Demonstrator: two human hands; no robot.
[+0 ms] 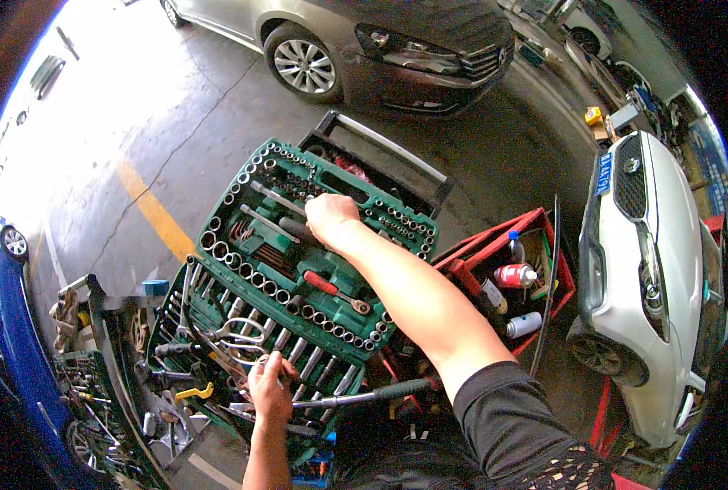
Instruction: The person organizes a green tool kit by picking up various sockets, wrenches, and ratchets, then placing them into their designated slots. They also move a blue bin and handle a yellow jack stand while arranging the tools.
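Observation:
My right hand [331, 220] is closed over the upper part of a green socket case [344, 184], its fingertips mostly hidden. Beside it lies a dark tool handle [297, 229]; I cannot tell whether the hand grips it. Sockets of several sizes fill the case's slots, and a red-handled ratchet [331, 291] rests in the middle. My left hand [269, 389] is closed lower down, next to pliers [240, 335] and by a long bar with a black grip [401, 389]. What its fingers hold is too small to make out.
A red tool cart [535, 219] with spray cans [515, 276] stands to the right, near a white car [625, 269]. Ahead is a grey-brown car [397, 49]. More tools, including a yellow-handled one [194, 393], lie at lower left, with a blue car [13, 318] beyond.

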